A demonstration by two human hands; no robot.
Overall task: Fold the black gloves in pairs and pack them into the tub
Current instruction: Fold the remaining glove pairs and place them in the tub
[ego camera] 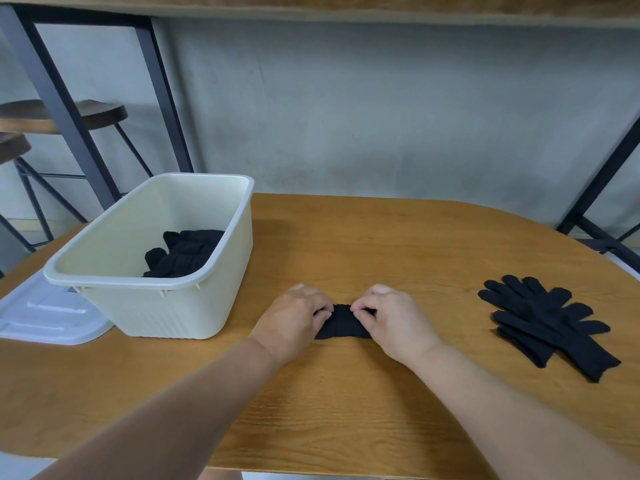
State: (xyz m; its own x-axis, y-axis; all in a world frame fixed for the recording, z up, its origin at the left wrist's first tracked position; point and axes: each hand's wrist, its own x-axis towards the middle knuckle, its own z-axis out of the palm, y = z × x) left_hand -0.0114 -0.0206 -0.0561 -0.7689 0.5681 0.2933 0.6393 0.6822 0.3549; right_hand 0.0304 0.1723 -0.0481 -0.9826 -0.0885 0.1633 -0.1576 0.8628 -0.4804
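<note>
White plastic, a flat lid (pixel 48 315), is seen at the far left edge of the wooden table (pixel 381 244), partly tucked under the cream tub (pixel 194 308), in whose right part black folded gloves (pixel 183 252) are already laid. Just right of the tub, a folded black pair (pixel 341 322) is pinched against the tabletop by the left hand (pixel 294 317) and the right hand (pixel 391 322) (fingers curled shut on the cloth at either end). Well to the right, loose black gloves (pixel 547 322) are spread flat, stacked.
</note>
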